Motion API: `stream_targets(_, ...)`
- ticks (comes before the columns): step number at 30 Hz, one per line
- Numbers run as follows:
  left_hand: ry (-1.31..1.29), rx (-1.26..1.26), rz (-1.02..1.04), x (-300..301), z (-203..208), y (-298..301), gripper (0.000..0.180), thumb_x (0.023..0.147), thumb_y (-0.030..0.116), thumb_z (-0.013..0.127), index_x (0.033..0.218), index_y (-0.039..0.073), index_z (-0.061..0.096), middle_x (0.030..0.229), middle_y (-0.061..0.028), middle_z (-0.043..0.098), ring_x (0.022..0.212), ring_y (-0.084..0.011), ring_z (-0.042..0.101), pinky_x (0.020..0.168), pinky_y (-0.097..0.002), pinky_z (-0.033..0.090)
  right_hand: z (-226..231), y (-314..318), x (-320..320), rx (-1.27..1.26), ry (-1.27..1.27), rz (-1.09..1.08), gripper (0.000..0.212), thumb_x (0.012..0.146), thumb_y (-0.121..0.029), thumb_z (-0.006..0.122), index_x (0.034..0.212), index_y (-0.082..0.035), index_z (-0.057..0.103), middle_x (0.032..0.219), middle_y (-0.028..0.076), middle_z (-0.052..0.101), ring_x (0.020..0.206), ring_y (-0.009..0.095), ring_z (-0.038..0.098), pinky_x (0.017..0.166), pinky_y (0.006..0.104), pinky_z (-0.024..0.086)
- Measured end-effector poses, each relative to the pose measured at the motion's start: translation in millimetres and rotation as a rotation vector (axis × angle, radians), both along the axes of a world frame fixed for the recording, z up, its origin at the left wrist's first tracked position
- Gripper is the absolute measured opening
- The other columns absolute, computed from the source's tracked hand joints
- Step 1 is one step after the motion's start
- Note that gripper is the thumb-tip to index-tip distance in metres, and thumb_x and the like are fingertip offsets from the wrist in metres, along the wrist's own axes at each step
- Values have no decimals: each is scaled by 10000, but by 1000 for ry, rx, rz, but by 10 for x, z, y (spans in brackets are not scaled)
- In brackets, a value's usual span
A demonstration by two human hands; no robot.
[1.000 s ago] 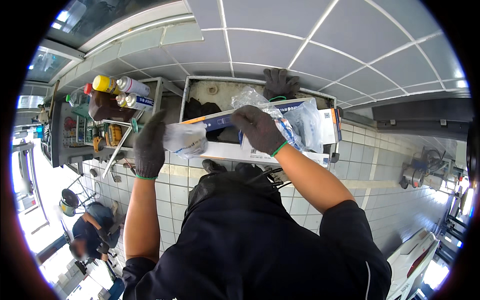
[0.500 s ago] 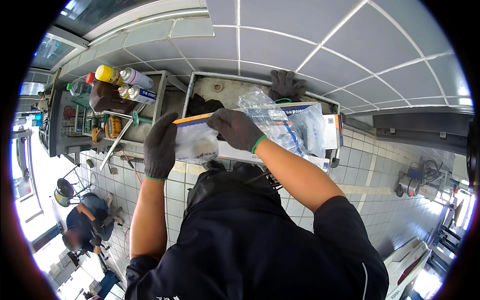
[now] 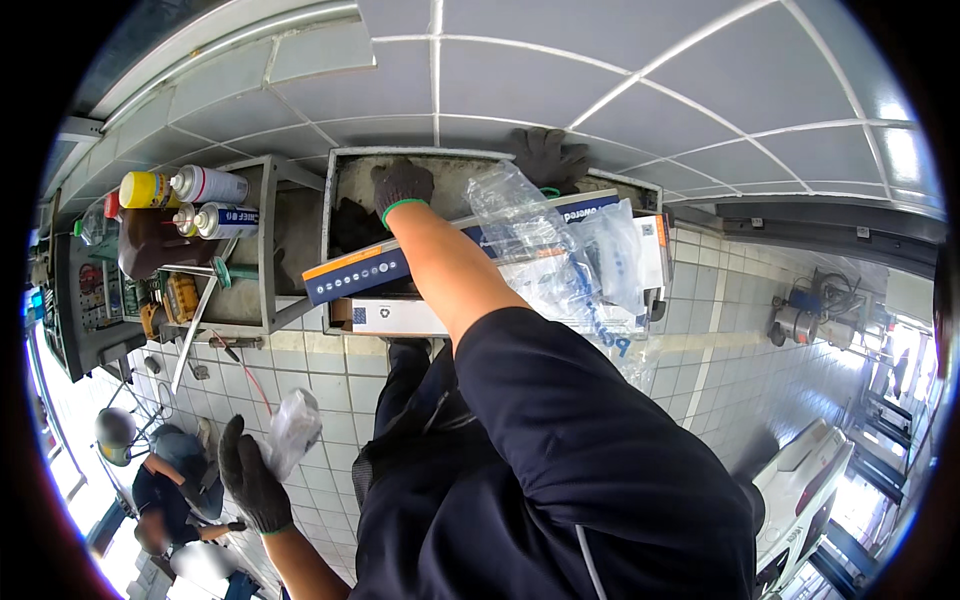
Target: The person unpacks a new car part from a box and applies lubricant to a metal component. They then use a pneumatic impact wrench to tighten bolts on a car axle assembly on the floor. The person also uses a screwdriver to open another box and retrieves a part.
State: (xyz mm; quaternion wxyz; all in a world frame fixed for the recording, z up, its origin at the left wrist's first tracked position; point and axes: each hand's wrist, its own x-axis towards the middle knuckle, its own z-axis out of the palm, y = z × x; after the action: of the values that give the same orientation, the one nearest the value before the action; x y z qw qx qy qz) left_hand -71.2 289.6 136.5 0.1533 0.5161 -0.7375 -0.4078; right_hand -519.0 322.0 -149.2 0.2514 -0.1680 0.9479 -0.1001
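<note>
My left hand point(image 3: 254, 474), in a dark knit glove, is low at the left with a clear plastic bag point(image 3: 294, 432) against its palm side. The bag seems gripped there, though the thumb is mostly hidden; a pale thing inside is hard to make out. My right hand point(image 3: 403, 188), gloved alike, reaches into the far left of the metal tray point(image 3: 328, 215). Its fingers curl downward, hiding whatever is under them. Beneath my right forearm lies a long blue box point(image 3: 352, 274) with an orange edge, slanting across the tray.
Clear plastic wrapping point(image 3: 535, 235) covers the boxes' right part. A loose dark glove point(image 3: 550, 158) lies at the tray's back edge; a white box point(image 3: 400, 316) lies along the front. Spray cans point(image 3: 222, 220) and a brown jug point(image 3: 150, 240) stand left. Another person point(image 3: 170, 490) crouches lower left.
My left hand has moved down and left with the plastic bag, away from the blue box. My right hand has left the box and reached to the tray's far left.
</note>
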Motion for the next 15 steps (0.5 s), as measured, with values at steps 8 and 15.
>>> stream_targets(8,22,213,-111,5,-204,-163,387,1105,139,587,1445,-29,669,1413,-105,709,1282,-197,619,1132,-357,444,869,109,508,-545,-30,154,261,941,-216,682,1174,-213,800,1290,98,768,1193,365,728,1025,498,582)
stream_targets(15,65,253,-459,-611,-311,-161,382,1090,132,613,1434,-23,677,1373,-99,720,1248,-190,629,1119,-367,466,2539,3005,149,-1136,460,125,176,1032,-103,734,1206,-100,763,1173,81,770,1079,257,719,1008,392,541)
